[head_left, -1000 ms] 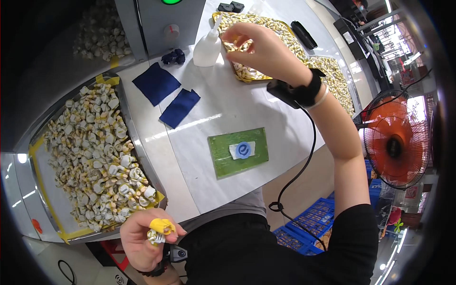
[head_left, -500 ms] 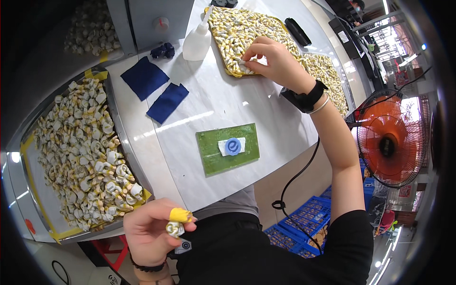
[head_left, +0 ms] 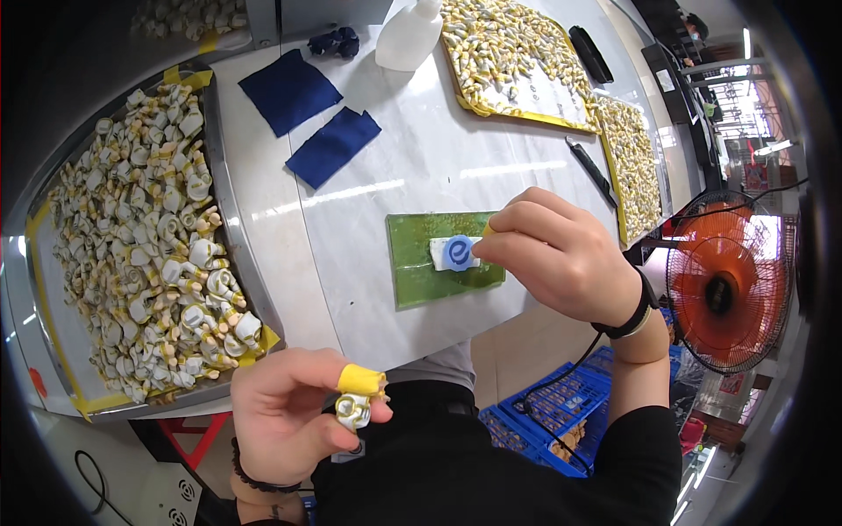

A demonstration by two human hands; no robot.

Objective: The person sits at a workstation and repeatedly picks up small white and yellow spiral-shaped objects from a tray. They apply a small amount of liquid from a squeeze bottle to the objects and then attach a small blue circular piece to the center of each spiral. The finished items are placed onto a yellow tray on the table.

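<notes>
My left hand (head_left: 294, 412), low at the left, pinches a small white figurine part (head_left: 353, 410) with gold-yellow trim between thumb and fingers. A yellow cover (head_left: 360, 380) wraps one of its fingertips. Over the table, my right hand (head_left: 561, 254) is closed in a pinch beside a round blue piece (head_left: 458, 253). A bit of yellow shows at its fingertips, but the fingers hide what they hold. The blue piece rests on a small white pad (head_left: 438, 255) on a green rectangular plate (head_left: 412, 285).
At left, a metal tray (head_left: 219, 167) holds heaped white-and-yellow figurine parts. Yellow-edged trays (head_left: 526, 114) of small yellow-and-white pieces lie at back right, near a black-handled knife (head_left: 592, 173). A white squeeze bottle (head_left: 410, 39) and blue cloths (head_left: 289, 92) stand behind; an orange fan (head_left: 728, 280) is at right.
My right hand has come from the tray of small pieces at the back to the blue piece on the green plate. My left hand keeps its pinch on the figurine part.
</notes>
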